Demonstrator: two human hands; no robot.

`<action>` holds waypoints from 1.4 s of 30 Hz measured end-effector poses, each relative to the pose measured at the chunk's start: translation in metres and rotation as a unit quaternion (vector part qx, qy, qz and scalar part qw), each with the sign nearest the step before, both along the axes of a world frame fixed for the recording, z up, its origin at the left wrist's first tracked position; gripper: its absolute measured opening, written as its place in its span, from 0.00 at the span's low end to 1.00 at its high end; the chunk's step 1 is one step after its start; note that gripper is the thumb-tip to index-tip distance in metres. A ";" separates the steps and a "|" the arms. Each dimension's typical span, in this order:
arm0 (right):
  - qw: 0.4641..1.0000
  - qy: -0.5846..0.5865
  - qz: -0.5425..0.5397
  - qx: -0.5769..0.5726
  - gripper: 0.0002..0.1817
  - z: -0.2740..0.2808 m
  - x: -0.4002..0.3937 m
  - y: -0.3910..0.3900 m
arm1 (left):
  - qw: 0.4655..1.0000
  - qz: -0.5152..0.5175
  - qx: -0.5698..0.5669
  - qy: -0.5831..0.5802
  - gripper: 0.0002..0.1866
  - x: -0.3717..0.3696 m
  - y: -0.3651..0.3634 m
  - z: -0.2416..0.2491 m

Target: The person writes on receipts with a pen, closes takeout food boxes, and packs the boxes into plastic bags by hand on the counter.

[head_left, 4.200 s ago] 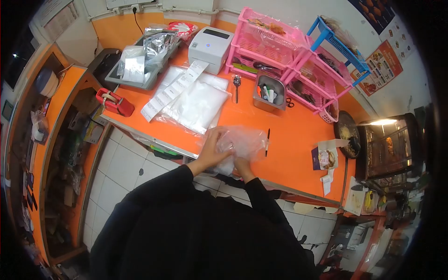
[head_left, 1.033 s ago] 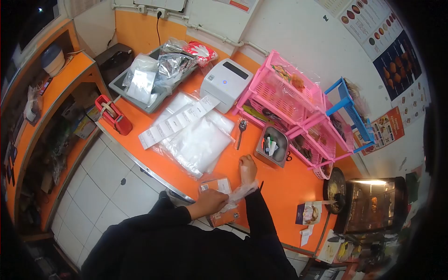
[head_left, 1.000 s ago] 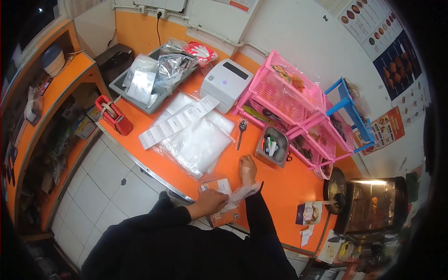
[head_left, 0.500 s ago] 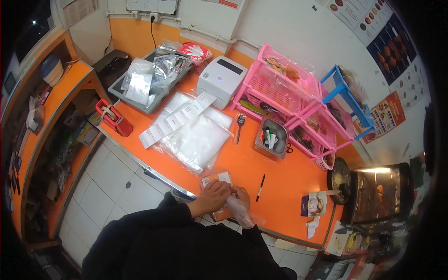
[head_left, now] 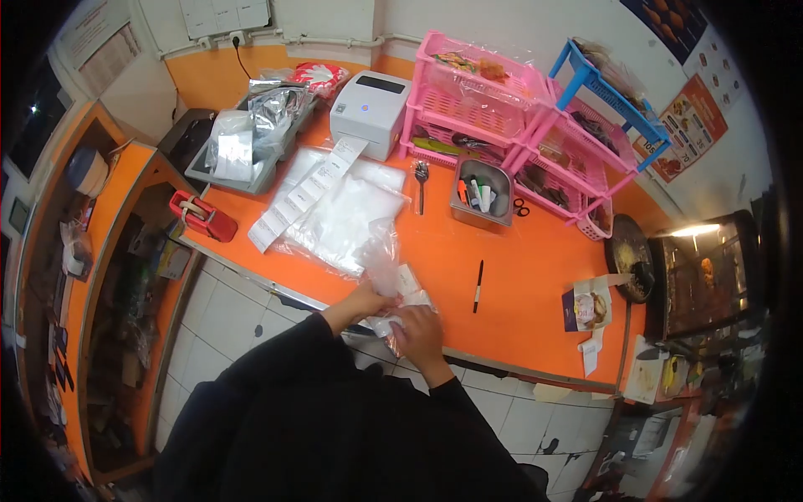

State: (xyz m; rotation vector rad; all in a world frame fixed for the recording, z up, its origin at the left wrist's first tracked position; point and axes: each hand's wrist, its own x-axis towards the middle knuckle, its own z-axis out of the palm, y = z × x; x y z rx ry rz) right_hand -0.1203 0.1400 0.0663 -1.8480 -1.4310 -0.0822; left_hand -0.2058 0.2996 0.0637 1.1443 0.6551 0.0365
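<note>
My left hand (head_left: 362, 299) and my right hand (head_left: 416, 325) meet at the near edge of the orange counter (head_left: 535, 276). Both hold a small packet with a white label (head_left: 408, 284). A crumpled clear plastic bag (head_left: 381, 256) rises from between my hands, and my left hand grips its lower end. My right hand lies over the packet's near end. A black pen (head_left: 478, 285) rests on the counter just right of my hands.
A stack of clear bags (head_left: 339, 219) with a label strip (head_left: 301, 194) lies left of centre. Behind stand a white label printer (head_left: 369, 102), pink racks (head_left: 493, 92), a steel tub of pens (head_left: 483, 191), a fork (head_left: 421, 177), a grey tray of bags (head_left: 242, 142) and a red tape dispenser (head_left: 203, 216).
The right hand came back from the counter near the steel tub to the packet. The clear bag, earlier hanging off the right hand, now stands up between both hands.
</note>
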 end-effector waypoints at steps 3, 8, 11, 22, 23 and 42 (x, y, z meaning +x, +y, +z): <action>0.999 -0.044 -0.003 0.001 0.09 -0.004 -0.013 0.000 | 0.994 0.075 -0.064 0.040 0.13 -0.003 -0.011 -0.004; 0.997 0.018 -0.037 0.065 0.06 -0.004 -0.008 0.008 | 0.984 0.136 -0.113 -0.026 0.12 -0.015 -0.026 -0.015; 0.926 0.341 -0.114 0.112 0.08 -0.024 -0.015 0.014 | 0.980 0.150 -0.093 -0.087 0.12 -0.019 -0.041 -0.021; 0.990 -0.017 -0.109 0.085 0.11 -0.030 -0.019 0.004 | 0.975 0.187 -0.028 -0.112 0.13 -0.023 -0.053 -0.048; 0.990 -0.017 -0.106 0.089 0.12 -0.031 -0.018 0.004 | 0.975 0.191 -0.029 -0.112 0.13 -0.022 -0.053 -0.048; 0.983 0.159 -0.089 0.038 0.12 -0.005 0.005 0.012 | 0.914 0.014 0.333 -0.229 0.13 -0.027 -0.028 -0.091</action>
